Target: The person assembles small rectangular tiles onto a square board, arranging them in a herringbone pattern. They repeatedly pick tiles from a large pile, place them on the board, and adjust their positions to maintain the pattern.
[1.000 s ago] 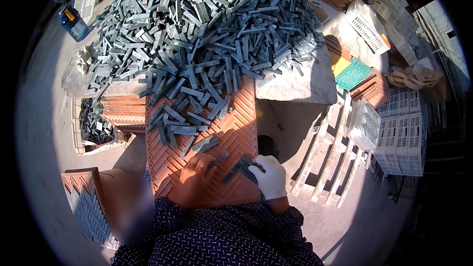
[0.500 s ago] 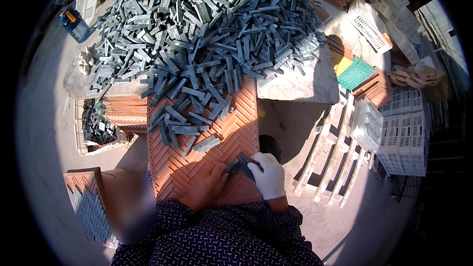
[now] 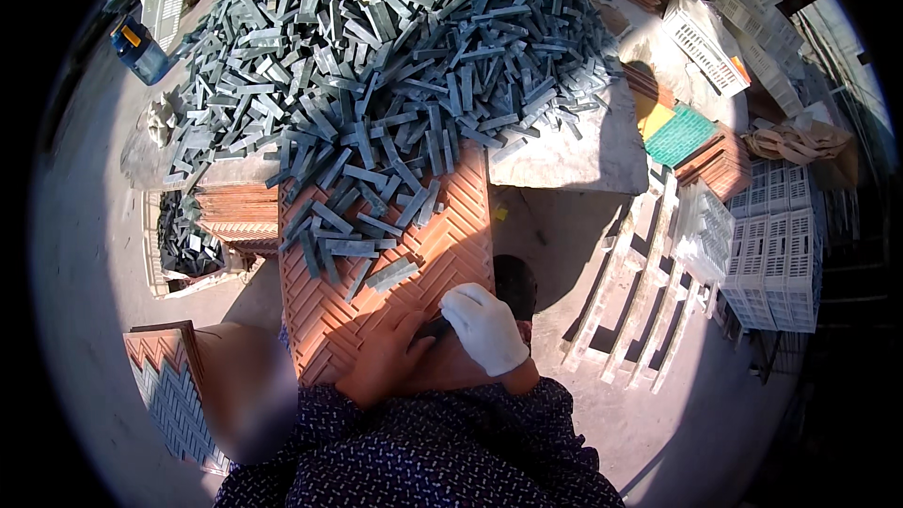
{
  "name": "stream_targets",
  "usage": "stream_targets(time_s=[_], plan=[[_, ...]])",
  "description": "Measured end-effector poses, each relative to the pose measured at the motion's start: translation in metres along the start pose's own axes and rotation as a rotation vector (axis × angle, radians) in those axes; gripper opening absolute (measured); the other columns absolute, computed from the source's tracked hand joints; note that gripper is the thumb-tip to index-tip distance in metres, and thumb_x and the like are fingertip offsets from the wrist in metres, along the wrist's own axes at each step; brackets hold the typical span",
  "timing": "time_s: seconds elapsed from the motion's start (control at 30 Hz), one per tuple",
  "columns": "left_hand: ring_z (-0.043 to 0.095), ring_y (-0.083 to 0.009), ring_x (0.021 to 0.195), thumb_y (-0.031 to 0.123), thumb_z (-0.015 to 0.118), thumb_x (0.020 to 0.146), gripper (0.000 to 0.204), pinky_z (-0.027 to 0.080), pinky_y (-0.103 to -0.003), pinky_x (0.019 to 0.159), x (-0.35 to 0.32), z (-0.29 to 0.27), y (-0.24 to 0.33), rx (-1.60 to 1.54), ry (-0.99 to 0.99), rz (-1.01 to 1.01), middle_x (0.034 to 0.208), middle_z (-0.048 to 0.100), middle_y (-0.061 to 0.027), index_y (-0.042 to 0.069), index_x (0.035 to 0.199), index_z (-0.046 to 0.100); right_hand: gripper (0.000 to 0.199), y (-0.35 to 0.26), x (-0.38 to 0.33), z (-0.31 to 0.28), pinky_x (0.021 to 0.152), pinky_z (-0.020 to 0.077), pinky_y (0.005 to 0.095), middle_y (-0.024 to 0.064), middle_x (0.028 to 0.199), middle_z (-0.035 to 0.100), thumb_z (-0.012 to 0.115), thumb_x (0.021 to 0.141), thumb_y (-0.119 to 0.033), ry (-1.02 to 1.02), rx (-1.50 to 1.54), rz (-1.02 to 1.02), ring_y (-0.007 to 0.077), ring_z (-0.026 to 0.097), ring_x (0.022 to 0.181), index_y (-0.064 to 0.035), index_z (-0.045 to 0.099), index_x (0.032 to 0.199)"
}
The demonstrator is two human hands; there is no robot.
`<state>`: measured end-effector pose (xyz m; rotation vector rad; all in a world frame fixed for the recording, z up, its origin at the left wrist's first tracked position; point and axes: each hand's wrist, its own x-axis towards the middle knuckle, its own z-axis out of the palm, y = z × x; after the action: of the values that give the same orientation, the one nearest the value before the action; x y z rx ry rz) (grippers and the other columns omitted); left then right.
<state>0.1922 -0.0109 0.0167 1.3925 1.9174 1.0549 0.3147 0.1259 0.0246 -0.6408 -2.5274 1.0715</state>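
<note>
A terracotta-coloured herringbone mould tray [image 3: 324,320] lies before me. My bare left hand [image 3: 381,357] is low over its near part, fingers together, thumb and fingertips closed about the end of a dark grey stone strip [image 3: 433,327]. My right hand [image 3: 484,329], in a white glove, is curled over the other end of that strip, its fingertips bent down and partly hidden. Whether more strips lie under the glove I cannot tell. Just beyond my hands, a lighter loose strip [image 3: 392,275] rests on the tray, beside the spill of strips on its far part.
A large heap of grey stone strips [image 3: 376,47] covers the table beyond. Left are stacked trays [image 3: 240,202], a crate of dark pieces [image 3: 155,254], a herringbone-filled tray [image 3: 174,404] and a blue bottle [image 3: 141,52]. A wooden pallet [image 3: 625,296] and white crates [image 3: 771,268] stand right.
My gloved right hand has moved slightly left and turned over the dark strips, covering more of them. My left hand has barely shifted.
</note>
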Motion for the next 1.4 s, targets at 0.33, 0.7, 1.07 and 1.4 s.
stream_targets(time_s=[0.33, 0.7, 1.07, 1.4], plan=[[0.058, -0.0378, 0.086, 0.005, 0.062, 0.079, 0.026, 0.049, -0.042, 0.072, -0.008, 0.008, 0.001, 0.077, -0.010, -0.025, 0.097, 0.057, -0.0189, 0.000, 0.103, 0.054, 0.009, 0.008, -0.025, -0.028, 0.066, 0.0491, 0.0355, 0.0114, 0.087, 0.060, 0.065, 0.078, -0.006, 0.222, 0.008, 0.184, 0.0300, 0.061, 0.076, -0.0036, 0.061, 0.086], [0.058, -0.0374, 0.084, 0.004, 0.057, 0.079, 0.032, 0.048, -0.041, 0.070, 0.003, 0.010, 0.007, 0.097, 0.001, 0.080, 0.096, 0.056, -0.0203, -0.003, 0.109, 0.051, 0.009, 0.010, -0.024, -0.031, 0.067, 0.0491, 0.0350, 0.0115, 0.087, 0.061, 0.064, 0.079, -0.006, 0.216, 0.019, 0.157, 0.0297, 0.061, 0.077, -0.0033, 0.061, 0.087], [0.060, -0.0360, 0.086, 0.003, 0.058, 0.081, 0.022, 0.050, -0.039, 0.072, 0.008, -0.012, 0.016, 0.016, 0.043, -0.075, 0.098, 0.060, -0.0179, 0.000, 0.103, 0.059, 0.017, 0.021, 0.011, -0.023, 0.069, 0.0507, 0.0354, 0.0088, 0.092, 0.060, 0.057, 0.083, -0.011, -0.098, -0.198, -0.071, 0.0285, 0.061, 0.082, -0.0100, 0.062, 0.099], [0.059, -0.0315, 0.088, 0.009, 0.063, 0.080, 0.026, 0.051, -0.039, 0.074, 0.013, -0.020, -0.027, 0.381, 0.330, 0.011, 0.100, 0.057, -0.0123, 0.003, 0.104, 0.057, 0.016, -0.001, 0.032, -0.018, 0.067, 0.0508, 0.0365, 0.0085, 0.093, 0.062, 0.061, 0.082, -0.017, -0.051, -0.203, -0.002, 0.0292, 0.062, 0.078, -0.0086, 0.063, 0.095]])
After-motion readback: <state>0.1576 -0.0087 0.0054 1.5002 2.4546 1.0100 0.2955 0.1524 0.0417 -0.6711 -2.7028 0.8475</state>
